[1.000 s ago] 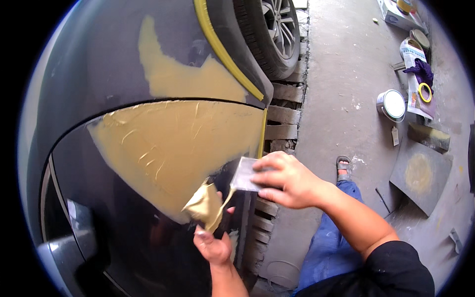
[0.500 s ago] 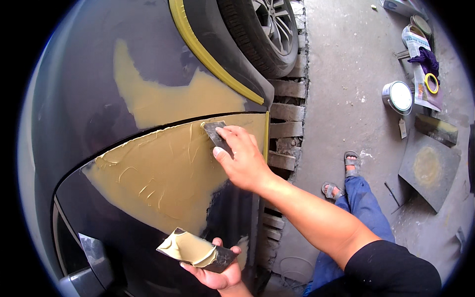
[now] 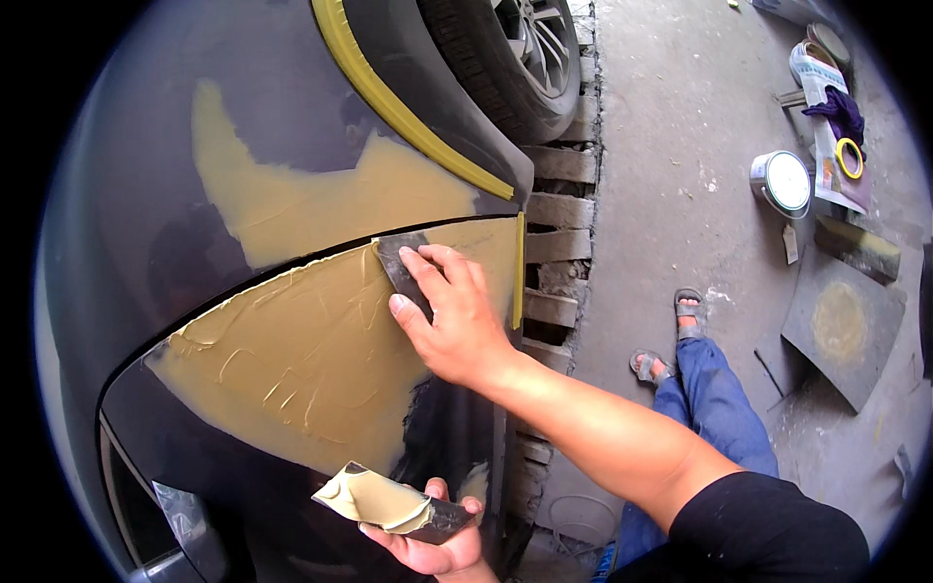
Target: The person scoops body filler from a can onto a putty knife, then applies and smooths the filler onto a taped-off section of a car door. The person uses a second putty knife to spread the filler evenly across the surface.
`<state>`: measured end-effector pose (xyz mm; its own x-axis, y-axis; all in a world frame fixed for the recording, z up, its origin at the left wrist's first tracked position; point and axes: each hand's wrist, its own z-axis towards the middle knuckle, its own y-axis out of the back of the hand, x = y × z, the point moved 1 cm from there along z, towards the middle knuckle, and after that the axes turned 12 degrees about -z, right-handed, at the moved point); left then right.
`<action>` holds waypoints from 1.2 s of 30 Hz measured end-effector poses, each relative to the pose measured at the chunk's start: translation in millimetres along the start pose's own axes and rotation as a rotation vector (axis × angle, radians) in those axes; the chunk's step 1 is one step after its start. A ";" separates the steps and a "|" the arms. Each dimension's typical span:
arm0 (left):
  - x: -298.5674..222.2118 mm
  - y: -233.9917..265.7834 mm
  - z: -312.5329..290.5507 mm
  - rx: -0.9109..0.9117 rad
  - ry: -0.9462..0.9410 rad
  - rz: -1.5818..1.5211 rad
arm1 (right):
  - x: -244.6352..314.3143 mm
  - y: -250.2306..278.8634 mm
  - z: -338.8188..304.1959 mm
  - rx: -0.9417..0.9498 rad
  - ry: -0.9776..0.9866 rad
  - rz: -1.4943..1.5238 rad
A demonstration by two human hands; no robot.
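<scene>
Left hand: bottom centre of the frame, fingers curled under and gripping a dark plate loaded with pale putty
Right hand: centre of the frame, thumb and fingers pinching a dark spreader, its edge near the seam
Putty coat: left of centre, tan, ridged in places, over the dark car panel
Step in hand: judged to be spreading and levelling along the panel's upper edge
Next move calls for: probably steady pressure, blade kept low, seam kept clean
Farther off: tan patch upper left, yellow tape and wheel top centre, white-topped can upper right
</scene>
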<state>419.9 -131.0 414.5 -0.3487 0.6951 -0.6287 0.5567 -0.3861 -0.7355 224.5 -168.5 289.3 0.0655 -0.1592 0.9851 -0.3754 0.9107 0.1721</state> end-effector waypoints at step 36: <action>3.3 4.7 0.9 0.048 0.064 -0.022 | -39.4 8.8 -66.3 0.182 0.083 0.003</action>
<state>420.7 -131.1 408.7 -0.3107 0.7406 -0.5957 0.5121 -0.3976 -0.7614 279.9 -129.0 252.0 0.1375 -0.1179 0.9835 -0.5359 0.8261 0.1740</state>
